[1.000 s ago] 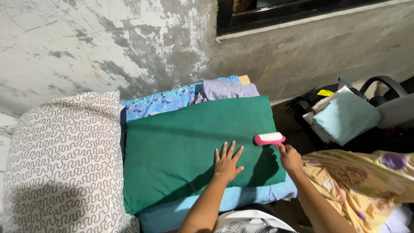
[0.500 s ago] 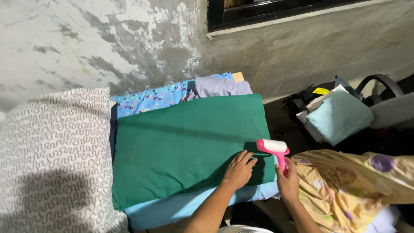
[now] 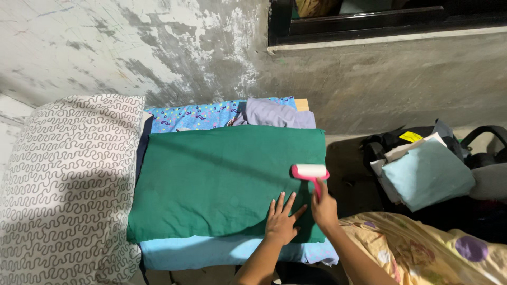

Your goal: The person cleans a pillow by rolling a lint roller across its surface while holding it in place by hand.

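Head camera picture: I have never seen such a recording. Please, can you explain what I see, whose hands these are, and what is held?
The camera sits on a person's head and looks down, so both arms entering from below are that person's own. The left hand lies flat, fingers spread, on a green cloth on top of a pile of folded fabrics. The right hand grips the pink handle of a lint roller, which rests at the cloth's right edge. A patterned pillow lies to the left.
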